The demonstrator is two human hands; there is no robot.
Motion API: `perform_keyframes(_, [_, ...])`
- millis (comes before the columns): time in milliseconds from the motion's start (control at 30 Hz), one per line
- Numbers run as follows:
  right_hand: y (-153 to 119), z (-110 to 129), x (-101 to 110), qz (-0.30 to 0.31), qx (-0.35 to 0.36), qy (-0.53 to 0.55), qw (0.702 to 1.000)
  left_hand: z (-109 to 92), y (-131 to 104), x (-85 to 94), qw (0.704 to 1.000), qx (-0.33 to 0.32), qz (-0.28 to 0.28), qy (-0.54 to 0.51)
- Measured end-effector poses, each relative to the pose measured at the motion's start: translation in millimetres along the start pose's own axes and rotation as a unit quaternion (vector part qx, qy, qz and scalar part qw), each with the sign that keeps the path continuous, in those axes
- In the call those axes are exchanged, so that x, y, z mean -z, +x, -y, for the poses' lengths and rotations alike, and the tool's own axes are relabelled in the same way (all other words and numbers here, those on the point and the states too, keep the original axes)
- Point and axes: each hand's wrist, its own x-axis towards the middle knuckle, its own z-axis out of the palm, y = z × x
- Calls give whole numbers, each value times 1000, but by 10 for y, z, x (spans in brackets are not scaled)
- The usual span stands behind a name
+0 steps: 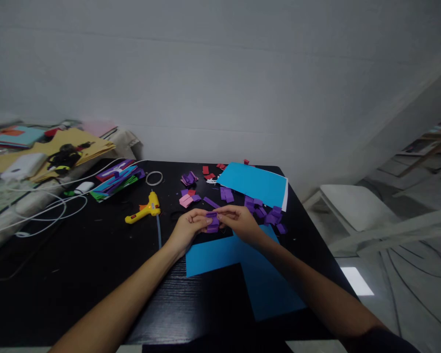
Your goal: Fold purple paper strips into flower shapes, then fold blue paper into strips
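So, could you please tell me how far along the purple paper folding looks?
Apparently done: a layered purple-and-pink paper piece sits toward the back, seemingly shaped. In progress: the left hand and right hand hold a small folded purple paper piece. Possibly left: loose purple paper pieces lie to the right, and the yellow glue gun lies unheld on the black table.

I can pass over the near left of the table (77, 289). Farther back, the glue gun (146, 211) and cables (86, 199) obstruct me; the wall (206, 98) bounds the far side.
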Motion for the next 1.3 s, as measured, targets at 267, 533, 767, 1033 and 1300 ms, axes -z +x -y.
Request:
perform_keyframes(267, [-77, 67, -105, -39, 60, -70, 995, -40, -42, -47, 994, -73, -1, 82])
perform_keyframes(533, [-59, -12, -85, -38, 61, -64, 995, -54, -72, -85, 989, -83, 24, 121])
perform_keyframes(767, [455, -3, 56, -54, 31, -70, 996, -52, -54, -70, 991, -72, 5, 113])
perform_keyframes(1033, [1095, -235, -272, 45, 136, -417, 897, -74, -84, -92, 993, -77, 11, 84])
perform_keyframes(1300, [1086, -294, -328, 2, 107, -428, 897, -86, -79, -85, 992, -85, 6, 93])
